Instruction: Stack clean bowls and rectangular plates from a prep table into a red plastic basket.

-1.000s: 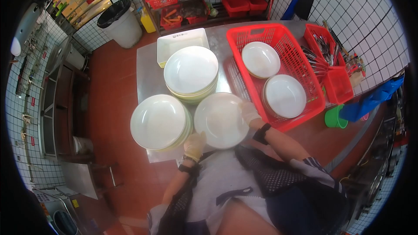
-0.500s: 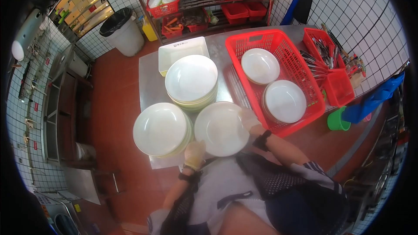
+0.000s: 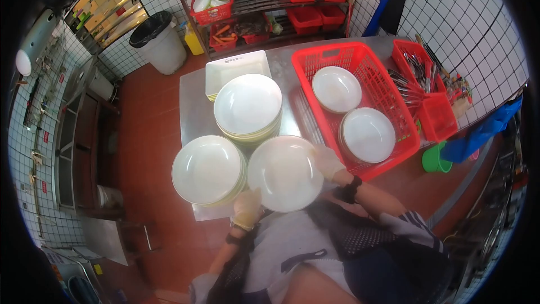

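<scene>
A round white plate (image 3: 286, 173) is at the front edge of the steel table, close to my body. My right hand (image 3: 329, 164), in a pale glove, grips its right rim. On the lower left rim is my left hand (image 3: 246, 209), also gloved, its fingers closed at the edge. Whether more plates lie under this one is hidden. A stack of white plates (image 3: 206, 170) stands just left of it, and a taller stack (image 3: 247, 103) rises behind. To the right, a red plastic basket (image 3: 360, 48) holds two smaller stacks of white plates (image 3: 368, 135).
Rectangular white trays (image 3: 236, 67) are stacked at the table's back left. Red bins of cutlery (image 3: 419, 67) stand beyond the basket. A shelf rack (image 3: 253, 3) with red baskets is behind the table. A green bucket (image 3: 436, 157) and a bin (image 3: 160, 45) stand on the floor.
The plate between my hands has moved slightly towards my body, and both hands have shifted a little with it. The stacks and the basket stay in place.
</scene>
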Available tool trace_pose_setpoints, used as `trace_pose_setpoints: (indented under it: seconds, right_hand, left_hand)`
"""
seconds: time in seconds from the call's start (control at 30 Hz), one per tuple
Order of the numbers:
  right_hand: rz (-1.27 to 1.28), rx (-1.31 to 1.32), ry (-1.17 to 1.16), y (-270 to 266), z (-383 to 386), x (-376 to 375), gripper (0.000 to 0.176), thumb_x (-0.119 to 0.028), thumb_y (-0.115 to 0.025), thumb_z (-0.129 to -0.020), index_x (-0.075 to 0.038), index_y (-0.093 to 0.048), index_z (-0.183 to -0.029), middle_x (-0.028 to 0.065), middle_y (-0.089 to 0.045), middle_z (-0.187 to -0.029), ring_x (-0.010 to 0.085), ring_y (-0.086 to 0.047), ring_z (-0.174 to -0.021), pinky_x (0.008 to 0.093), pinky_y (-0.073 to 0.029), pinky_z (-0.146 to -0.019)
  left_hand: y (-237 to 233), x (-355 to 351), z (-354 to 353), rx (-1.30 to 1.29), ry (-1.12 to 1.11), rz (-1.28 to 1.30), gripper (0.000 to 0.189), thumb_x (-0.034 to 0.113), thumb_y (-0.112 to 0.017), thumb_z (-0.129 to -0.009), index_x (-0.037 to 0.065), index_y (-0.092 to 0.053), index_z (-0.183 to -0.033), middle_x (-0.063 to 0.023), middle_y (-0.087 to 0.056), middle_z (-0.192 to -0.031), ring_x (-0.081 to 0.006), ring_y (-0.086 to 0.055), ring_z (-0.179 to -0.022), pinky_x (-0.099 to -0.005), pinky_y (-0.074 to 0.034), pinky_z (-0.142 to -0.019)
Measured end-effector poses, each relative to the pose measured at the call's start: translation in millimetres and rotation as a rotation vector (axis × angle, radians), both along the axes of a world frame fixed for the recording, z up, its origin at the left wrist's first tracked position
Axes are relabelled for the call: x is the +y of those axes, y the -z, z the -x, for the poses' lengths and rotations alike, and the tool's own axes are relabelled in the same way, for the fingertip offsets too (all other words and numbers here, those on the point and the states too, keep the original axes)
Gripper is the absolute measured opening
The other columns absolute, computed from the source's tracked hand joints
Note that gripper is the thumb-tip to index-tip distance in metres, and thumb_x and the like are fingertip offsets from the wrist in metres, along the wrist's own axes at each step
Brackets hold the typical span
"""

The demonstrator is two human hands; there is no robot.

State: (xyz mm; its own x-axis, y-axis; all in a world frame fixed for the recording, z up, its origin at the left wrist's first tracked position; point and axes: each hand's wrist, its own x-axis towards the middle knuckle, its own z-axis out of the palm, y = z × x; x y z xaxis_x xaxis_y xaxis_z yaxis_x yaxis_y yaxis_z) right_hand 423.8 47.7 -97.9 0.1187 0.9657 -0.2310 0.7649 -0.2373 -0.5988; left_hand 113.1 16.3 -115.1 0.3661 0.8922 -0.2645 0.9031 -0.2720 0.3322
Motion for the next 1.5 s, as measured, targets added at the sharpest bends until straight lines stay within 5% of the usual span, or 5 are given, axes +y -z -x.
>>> trace_pose_setpoints:
  seconds: [0.63,0.8,0.93,1.4,1.5]
  right_hand:
    - [-0.166,0.068,0.312,-60,-26,-47,0.036,-0.029,-0.059,-0.095,0.0,-0.063,-0.114,0.0238,-0.068,-0.105,0.0395,-0.067,-0.097,0.0449,-0.052,-0.084]
    - [-0.151,1.01,0.354,-38,-47,-52,0.03,-0.02,-0.057,-0.095,0.002,-0.064,-0.115,0.0083,-0.069,-0.104,0.0164,-0.063,-0.095,0.0337,-0.053,-0.083]
    - [-0.298,0.303,-0.251,-15,-77,-55,0.026,-0.015,-0.055,-0.096,0.002,-0.065,-0.113,0.0033,-0.067,-0.104,0.0106,-0.06,-0.095,0.0301,-0.052,-0.084]
    - [-0.349,1.472,0.523,7,-155,-56,0.052,-0.018,-0.062,-0.087,0.0,-0.054,-0.136,0.0119,-0.063,-0.121,0.0257,-0.062,-0.106,0.0382,-0.052,-0.098]
    - [-0.384,0.906,0.473,23,-204,-37,0.044,-0.016,-0.059,-0.09,-0.002,-0.055,-0.131,0.0121,-0.062,-0.12,0.025,-0.061,-0.105,0.0374,-0.051,-0.096]
  left_hand:
    - [-50,20,-31,-0.758,-0.496,0.204,0.03,0.018,-0.062,-0.097,-0.011,-0.066,-0.099,-0.0199,-0.069,-0.084,-0.0187,-0.06,-0.073,-0.0391,-0.049,-0.067]
    - [-80,29,-41,-0.841,-0.493,0.142,0.03,0.019,-0.062,-0.096,-0.01,-0.067,-0.094,-0.0172,-0.067,-0.075,-0.0168,-0.057,-0.068,-0.0379,-0.049,-0.064]
    - [-113,32,-48,-0.823,-0.402,0.137,0.028,0.021,-0.062,-0.096,-0.007,-0.068,-0.096,-0.0159,-0.068,-0.076,-0.0156,-0.056,-0.069,-0.0372,-0.049,-0.065]
    - [-176,27,-84,-1.1,-0.35,0.474,0.035,0.02,-0.058,-0.102,-0.007,-0.063,-0.124,-0.0142,-0.07,-0.112,-0.0199,-0.068,-0.099,-0.0311,-0.054,-0.09]
    - [-168,24,-77,-1.097,-0.26,0.459,0.037,0.022,-0.057,-0.103,-0.007,-0.061,-0.125,-0.015,-0.07,-0.111,-0.0214,-0.068,-0.099,-0.032,-0.054,-0.091]
